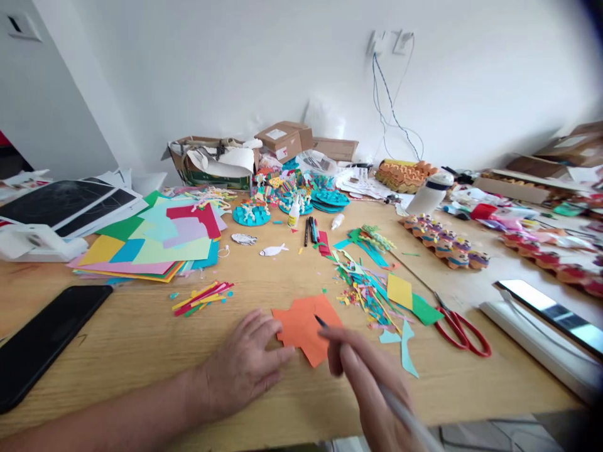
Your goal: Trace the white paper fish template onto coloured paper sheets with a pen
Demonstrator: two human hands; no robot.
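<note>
A piece of orange paper with an irregular, notched outline lies on the wooden table in front of me. My left hand rests palm down at its left edge, fingers spread, the fingertips touching the paper. In my right hand is a grey pen, gripped between thumb and fingers. Its dark tip points at the middle of the orange sheet; whether it touches cannot be made out. Beyond the paper lie a white fish cutout and a second, patterned fish shape.
Paper scraps, yellow paper and red-handled scissors lie to the right. Coloured sheets, paper strips and a black phone are on the left. Markers and a glue bottle stand farther back.
</note>
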